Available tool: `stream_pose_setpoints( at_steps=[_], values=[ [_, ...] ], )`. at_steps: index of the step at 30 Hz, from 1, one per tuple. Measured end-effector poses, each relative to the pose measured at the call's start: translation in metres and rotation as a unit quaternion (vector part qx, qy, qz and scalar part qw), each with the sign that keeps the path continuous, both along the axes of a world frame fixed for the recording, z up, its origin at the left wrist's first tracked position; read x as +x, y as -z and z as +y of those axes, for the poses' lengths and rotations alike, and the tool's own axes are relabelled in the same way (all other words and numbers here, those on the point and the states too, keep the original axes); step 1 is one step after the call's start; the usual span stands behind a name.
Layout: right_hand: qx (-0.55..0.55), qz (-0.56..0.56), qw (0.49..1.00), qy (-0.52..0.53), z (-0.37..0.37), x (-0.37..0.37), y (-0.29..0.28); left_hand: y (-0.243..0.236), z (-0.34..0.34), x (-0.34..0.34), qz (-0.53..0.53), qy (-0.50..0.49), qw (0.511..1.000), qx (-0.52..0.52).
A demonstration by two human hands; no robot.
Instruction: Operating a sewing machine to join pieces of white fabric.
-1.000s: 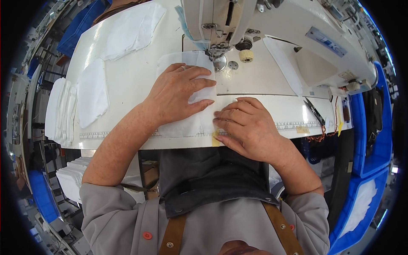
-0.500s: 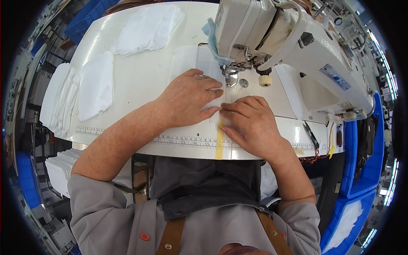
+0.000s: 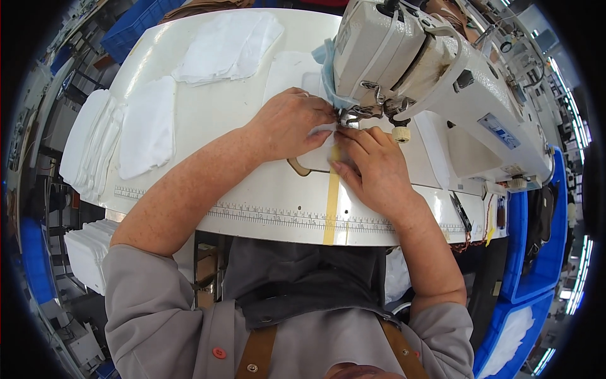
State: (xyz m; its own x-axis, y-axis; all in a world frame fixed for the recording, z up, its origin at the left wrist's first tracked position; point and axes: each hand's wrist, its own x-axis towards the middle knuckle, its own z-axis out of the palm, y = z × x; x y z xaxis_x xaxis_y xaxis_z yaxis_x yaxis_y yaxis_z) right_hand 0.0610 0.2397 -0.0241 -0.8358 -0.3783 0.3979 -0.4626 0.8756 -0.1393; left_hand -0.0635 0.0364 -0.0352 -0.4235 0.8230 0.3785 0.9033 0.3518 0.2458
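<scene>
My left hand (image 3: 293, 123) presses on a white fabric piece (image 3: 281, 72) just left of the sewing machine's presser foot (image 3: 347, 120), fingers bent and spread, thumb apart. Close in front of the foot, my right hand (image 3: 369, 167) rests its fingertips on the work, thumb apart; what lies under its fingers is mostly hidden. A yellow tape strip (image 3: 330, 211) runs down the table to the front edge. The machine head (image 3: 385, 54) has a light blue cloth (image 3: 327, 69) hanging at its left side.
White fabric stacks lie at back left (image 3: 224, 44), mid left (image 3: 145, 126) and far left (image 3: 85, 139). Black scissors (image 3: 461, 211) lie at right, beside a printed ruler (image 3: 265, 213) along the front edge. Blue bins (image 3: 517, 265) stand right; another stack (image 3: 85, 252) sits below the table, left.
Both hands have moved forward with the white piece toward the presser foot, uncovering the ruler and more yellow tape. The view has shifted, with the machine appearing farther right.
</scene>
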Motion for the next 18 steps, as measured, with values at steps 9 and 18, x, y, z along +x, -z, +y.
stream_pose_setpoints(
  at_steps=[9,18],
  values=[
    [-0.022,0.005,1.0,-0.001,0.004,-0.003,0.005,-0.01,0.006,-0.03,-0.122,-0.038,0.991,0.026],
    [-0.034,0.002,0.999,-0.02,0.002,-0.005,0.002,-0.003,0.01,-0.073,0.067,-0.427,0.891,-0.138]
  ],
)
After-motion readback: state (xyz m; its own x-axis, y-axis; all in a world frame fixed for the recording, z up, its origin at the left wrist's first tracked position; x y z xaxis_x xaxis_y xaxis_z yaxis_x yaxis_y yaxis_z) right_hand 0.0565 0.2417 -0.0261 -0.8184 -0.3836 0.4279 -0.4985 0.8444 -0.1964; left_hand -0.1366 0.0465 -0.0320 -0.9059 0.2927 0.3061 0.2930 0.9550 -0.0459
